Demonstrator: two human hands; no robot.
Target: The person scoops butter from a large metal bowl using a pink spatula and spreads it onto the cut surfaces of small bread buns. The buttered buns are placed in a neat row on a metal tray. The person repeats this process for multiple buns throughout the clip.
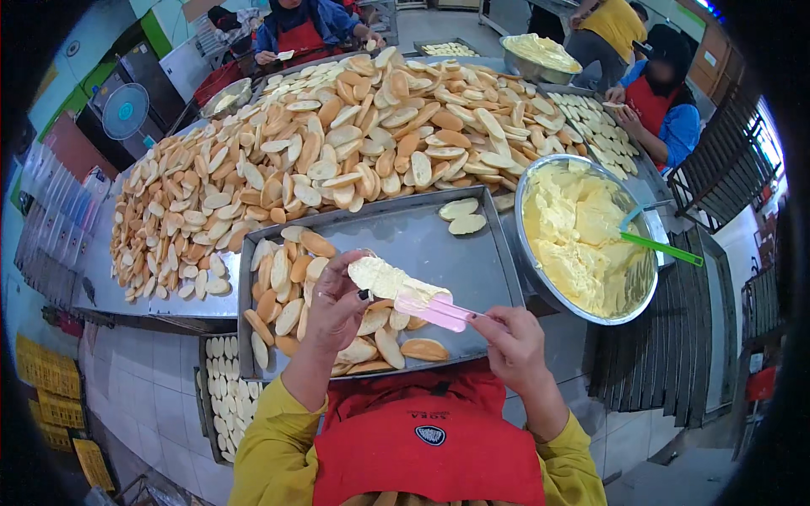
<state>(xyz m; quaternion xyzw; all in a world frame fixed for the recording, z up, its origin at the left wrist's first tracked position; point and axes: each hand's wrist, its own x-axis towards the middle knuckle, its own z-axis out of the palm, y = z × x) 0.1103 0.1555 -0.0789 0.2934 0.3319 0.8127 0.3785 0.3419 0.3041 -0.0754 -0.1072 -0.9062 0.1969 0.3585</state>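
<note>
Between the thumb and fingers of my left hand (334, 310) is a bread slice (373, 277), its upper face coated with pale cream. My right hand (516, 345) grips the thin handle of a pink spatula (436, 310). Cream covers part of the spatula's blade, which meets the slice's right end. Both hands are above a metal tray (405, 237). Plain bread slices (288, 316) fill the tray's left side and front, partly hidden by my left hand. Two cream-coated slices (467, 224) lie in its far right corner.
A steel bowl (524, 253) of yellow cream (569, 234) stands right of the tray, a green-handled spatula (661, 248) in it. Beyond rises a large bread pile (354, 139). Co-workers (661, 95) handle slices across the table. A filled tray (223, 392) sits low at left.
</note>
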